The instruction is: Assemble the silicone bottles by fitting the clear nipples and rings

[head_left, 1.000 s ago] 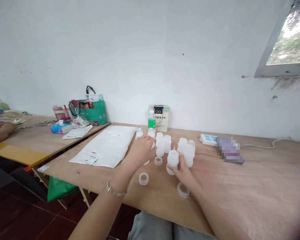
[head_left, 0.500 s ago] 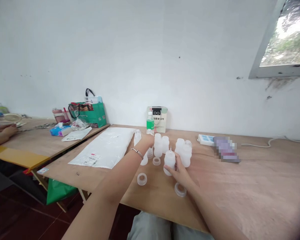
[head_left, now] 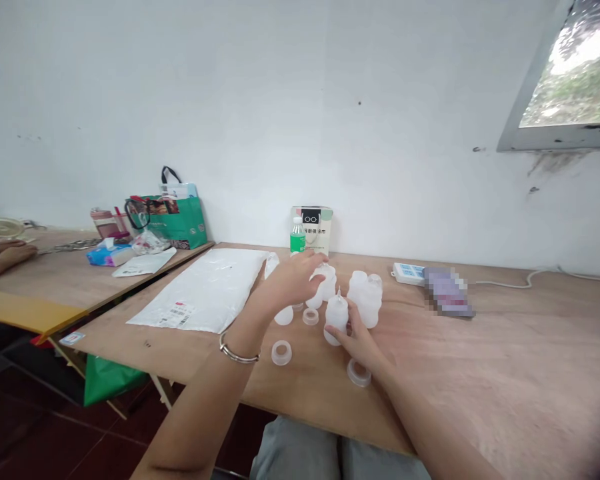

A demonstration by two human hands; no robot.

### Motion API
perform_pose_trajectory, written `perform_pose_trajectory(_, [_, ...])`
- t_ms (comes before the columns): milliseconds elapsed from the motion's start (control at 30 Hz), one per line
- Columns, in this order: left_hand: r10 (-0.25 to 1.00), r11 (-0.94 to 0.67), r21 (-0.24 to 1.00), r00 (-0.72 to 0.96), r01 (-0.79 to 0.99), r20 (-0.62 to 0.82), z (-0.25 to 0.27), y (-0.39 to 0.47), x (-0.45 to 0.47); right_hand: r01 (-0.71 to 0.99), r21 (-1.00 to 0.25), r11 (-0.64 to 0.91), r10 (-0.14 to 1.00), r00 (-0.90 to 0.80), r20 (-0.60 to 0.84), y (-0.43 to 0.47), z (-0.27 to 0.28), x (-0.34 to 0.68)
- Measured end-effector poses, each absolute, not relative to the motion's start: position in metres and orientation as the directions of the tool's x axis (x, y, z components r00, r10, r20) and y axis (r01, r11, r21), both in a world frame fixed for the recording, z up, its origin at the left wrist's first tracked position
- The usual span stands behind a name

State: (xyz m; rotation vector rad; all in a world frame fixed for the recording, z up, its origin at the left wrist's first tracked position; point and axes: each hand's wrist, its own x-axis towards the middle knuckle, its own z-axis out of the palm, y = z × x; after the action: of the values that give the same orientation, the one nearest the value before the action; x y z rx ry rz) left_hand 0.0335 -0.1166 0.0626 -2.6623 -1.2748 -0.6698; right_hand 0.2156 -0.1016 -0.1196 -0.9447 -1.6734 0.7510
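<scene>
In the head view, my right hand (head_left: 360, 337) is wrapped round a white translucent bottle (head_left: 336, 315) with a pointed tip, upright on the table. My left hand (head_left: 297, 275) hovers over the white bottles (head_left: 326, 287) farther back; its thumb and fingers are apart, and nothing shows between them. It partly hides these bottles. Beside my right hand stands another cluster of white bottles (head_left: 366, 300). Translucent rings lie nearby: one ring (head_left: 311, 317) by the bottles, a second ring (head_left: 281, 353) nearer me, and a third ring (head_left: 359, 373) below my right wrist.
A white plastic mailer (head_left: 200, 287) lies on the left of the wooden table (head_left: 510, 373). Behind are a green-labelled bottle (head_left: 297, 239) and paper bag (head_left: 323, 233). A power strip (head_left: 408, 273) sits to the right. Another person's hands (head_left: 13, 253) rest on the left table.
My left hand has moved right and its fingers now show spread over the back bottles. The right hand keeps its hold on the bottle. The view has shifted slightly.
</scene>
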Motion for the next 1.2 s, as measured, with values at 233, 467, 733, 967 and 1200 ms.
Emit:
perform_pose_trajectory(233, [0.737, -0.667, 0.394, 0.485, 0.633, 0.470, 0.015, -0.102, 0.044, 0.202, -0.866, 0.458, 0.887, -0.168, 0.430, -0.105, -0.118, 0.215])
perform_pose_trajectory(467, [0.656, -0.754, 0.436, 0.595, 0.492, 0.464, -0.002, -0.101, 0.045, 0.182, -0.887, 0.425, 0.898, -0.211, 0.387, -0.106, -0.116, 0.214])
perform_pose_trajectory(733, [0.626, -0.779, 0.389, 0.598, 0.491, 0.501, -0.047, -0.094, 0.048, 0.187, -0.874, 0.448, 0.886, -0.222, 0.406, -0.107, -0.114, 0.215])
perform_pose_trajectory(967, [0.723, -0.681, 0.343, 0.518, 0.647, 0.457, -0.058, -0.092, 0.057, 0.176, -0.875, 0.451, 0.887, -0.198, 0.418, -0.108, -0.112, 0.213])
perform_pose_trajectory(1200, [0.739, -0.672, 0.423, 0.516, 0.608, 0.433, -0.056, -0.099, 0.058, 0.208, -0.873, 0.442, 0.890, -0.222, 0.398, -0.107, -0.111, 0.216])
